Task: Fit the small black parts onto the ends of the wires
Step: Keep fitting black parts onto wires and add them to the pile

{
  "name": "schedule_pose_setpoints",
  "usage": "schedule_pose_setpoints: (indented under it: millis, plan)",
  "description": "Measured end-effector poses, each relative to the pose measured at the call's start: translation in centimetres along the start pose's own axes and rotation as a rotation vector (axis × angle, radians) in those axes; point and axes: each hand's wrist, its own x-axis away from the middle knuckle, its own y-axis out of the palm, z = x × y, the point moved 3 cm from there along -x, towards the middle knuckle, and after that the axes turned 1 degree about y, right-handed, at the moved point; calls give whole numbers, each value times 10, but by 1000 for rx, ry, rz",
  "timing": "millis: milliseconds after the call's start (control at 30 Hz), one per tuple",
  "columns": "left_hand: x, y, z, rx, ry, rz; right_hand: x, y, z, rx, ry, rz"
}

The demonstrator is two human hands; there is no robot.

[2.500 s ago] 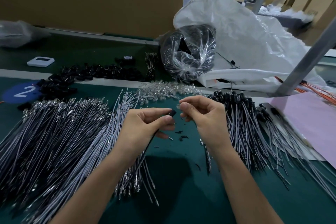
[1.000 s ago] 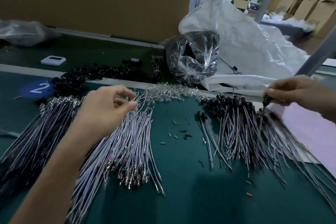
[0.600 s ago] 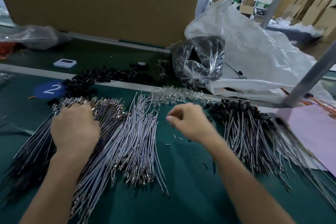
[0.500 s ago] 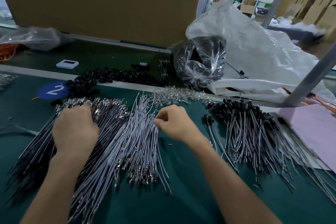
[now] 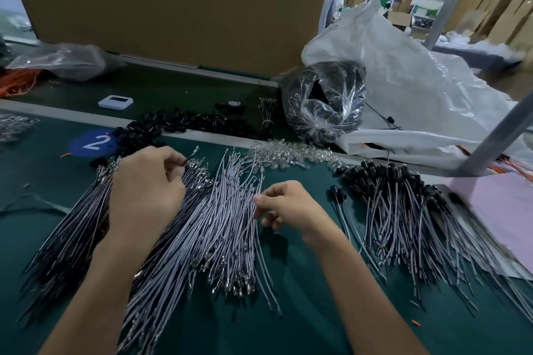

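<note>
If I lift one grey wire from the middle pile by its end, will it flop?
Probably holds a gentle bend rather than drooping: the grey wires lie in near-straight, slightly bowed strands. Likely very light, being thin. Its metal terminals may snag on neighbours, since the strands cross each other.

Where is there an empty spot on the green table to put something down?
The best bare patch of green mat lies between the grey wires and the capped wires, though the right forearm crosses it. Another lies at the left edge, by the blue number sticker. The pink sheet is bare too. The back strip with black parts is crowded.
</note>
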Motion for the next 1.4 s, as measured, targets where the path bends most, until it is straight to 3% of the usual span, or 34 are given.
schedule_pose_setpoints:
  millis: [100, 300, 500, 733, 867, 1067, 1200, 1400]
  plan:
    - [-4, 1, 21, 207, -45, -63, 7, -7, 0, -124, -68, 27]
    - [13, 34, 62, 815, -285, -366, 28, -21, -8, -302, -362, 203]
    - [39, 73, 82, 1112, -508, -366, 42, -32, -2, -175, -481, 408]
    - [41, 86, 88, 1376, -751, -357, 47, -46, 7, -209, -562, 488]
    - [39, 90, 88, 1568, -1030, -403, 51, -52, 4, -287, -654, 456]
    - [52, 99, 102, 1583, -1171, -408, 54, -43, 2, -235, -786, 318]
    - [58, 106, 108, 1392, -1135, -410, 55, -39, 1, -160, -801, 247]
    - [67, 113, 108, 1270, -1091, -363, 58, -35, -3, -120, -788, 272]
